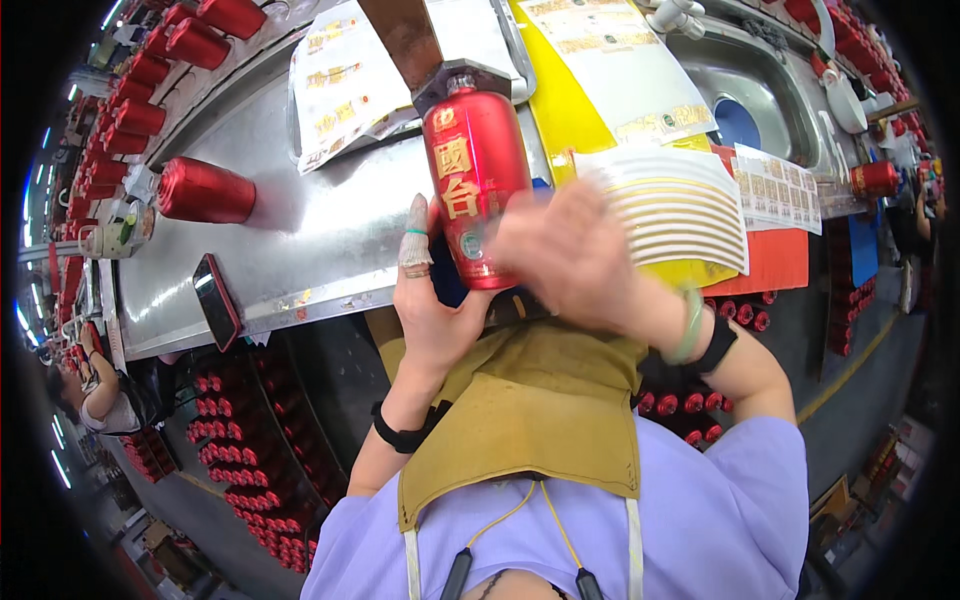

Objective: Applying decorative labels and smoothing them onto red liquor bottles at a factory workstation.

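A glossy red bottle [490, 150] with gold characters and a small round green-and-silver mark lies in front of me, its neck against a dark angular block [462, 82]. My left hand [440, 305] cups the bottle's base end, thumb below and fingers along its left side; one finger wears a white wrap with a teal band. Over the bottle's lower right side is my right hand [575, 250], smeared by motion, so its fingers cannot be made out. Just beside it lies a white sheet of curved gold-edged strips [680, 215].
Decal sheets [335, 85] lie on the steel bench [290, 250] and on a yellow board [555, 95]. Another red bottle [205, 190] and a phone [216, 302] are at left. A sink [775, 85] is at right. Rows of red bottles [235, 430] stand below; another person [100, 390] sits far left.
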Available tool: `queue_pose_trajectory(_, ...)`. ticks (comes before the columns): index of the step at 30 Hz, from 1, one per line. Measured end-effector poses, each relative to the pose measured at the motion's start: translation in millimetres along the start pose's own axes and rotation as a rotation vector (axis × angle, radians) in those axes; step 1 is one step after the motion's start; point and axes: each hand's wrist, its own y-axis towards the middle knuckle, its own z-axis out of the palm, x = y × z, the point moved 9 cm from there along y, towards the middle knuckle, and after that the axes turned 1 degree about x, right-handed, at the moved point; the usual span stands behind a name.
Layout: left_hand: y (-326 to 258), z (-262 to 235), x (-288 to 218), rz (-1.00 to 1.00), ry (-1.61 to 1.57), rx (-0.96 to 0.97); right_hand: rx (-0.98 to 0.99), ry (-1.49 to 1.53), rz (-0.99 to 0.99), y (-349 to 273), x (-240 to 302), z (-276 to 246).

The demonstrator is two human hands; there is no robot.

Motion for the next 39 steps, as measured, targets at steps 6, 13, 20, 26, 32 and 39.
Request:
queue_pose_trajectory(6, 2.9, -2.7, -10.8, -0.003, 0.009, 0.012, -0.171, -0.145, 0.215, 9.2, -57.5, -23.3)
queue_pose_trajectory(13, -0.8, -2.5, -8.1, -0.057, -0.042, -0.035, -0.072, 0.173, 0.205, 6.0, -14.2, -6.6)
queue_pose_trajectory(20, 7.1, -1.4, -9.2, 0.001, -0.002, 0.029, 0.109, 0.203, -0.054, -1.6, 34.0, -5.0)
queue_pose_trajectory(26, 7.4, -3.3, -7.1, 0.016, 0.024, 0.062, -0.160, -0.118, 0.142, 9.2, -36.9, -14.5)
queue_pose_trajectory(32, 7.9, 2.7, 5.6, -0.079, -0.042, 0.112, -0.125, 0.159, 0.298, 4.9, -33.0, -9.4)
queue_pose_trajectory(39, 8.6, 5.6, 5.7, -0.098, -0.027, 0.160, 0.095, 0.284, -0.027, -16.8, 34.8, -3.8)
